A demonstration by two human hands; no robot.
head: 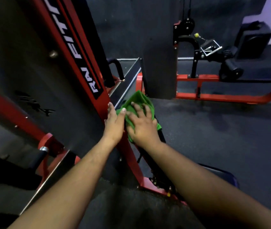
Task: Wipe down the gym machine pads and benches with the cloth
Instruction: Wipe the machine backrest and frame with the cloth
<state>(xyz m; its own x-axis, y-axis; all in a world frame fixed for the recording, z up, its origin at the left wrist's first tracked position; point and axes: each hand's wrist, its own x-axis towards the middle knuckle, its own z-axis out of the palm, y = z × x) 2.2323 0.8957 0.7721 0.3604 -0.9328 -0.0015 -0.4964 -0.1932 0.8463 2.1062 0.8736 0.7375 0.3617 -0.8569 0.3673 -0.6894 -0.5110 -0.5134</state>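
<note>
Wiping step under way: right hand (142,125) flat, fingers spread, pressing folded green cloth (137,103) onto dark pad. Left hand (114,123) open, beside red steel frame (68,40), thumb touching cloth. Next: likely sweep cloth along pad.

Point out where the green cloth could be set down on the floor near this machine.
Bare dark floor lies right of the right hand, bordered by the far red base rail and the blue seat corner. It is crowded around the red upright, where both hands and the green cloth meet.
</note>
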